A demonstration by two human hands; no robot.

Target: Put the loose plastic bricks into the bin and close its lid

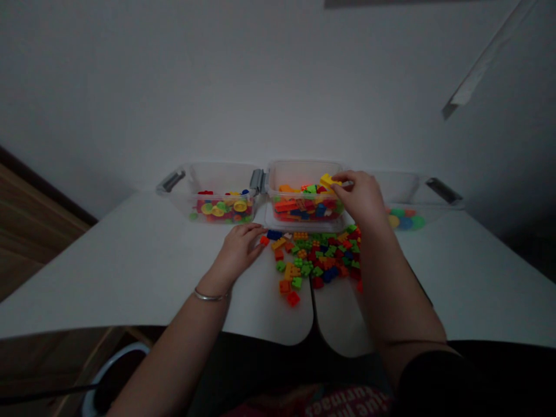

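Observation:
My right hand is closed, pinching a yellow toy brick between thumb and fingertips over the right side of the middle clear box. Orange, green, red and blue bricks fill the lower part of that box. On the white table, my left hand rests at the left edge of a spread pile of small bricks. Its fingers are stretched and apart, with a small orange-red brick at the gap between thumb and fingertips. A dark blue brick lies just beyond the fingertips.
A clear box with round colourful pieces stands left of the middle one. Another clear box, partly behind my right arm, holds coloured discs. Their grey latches stick out. The wall rises behind the table.

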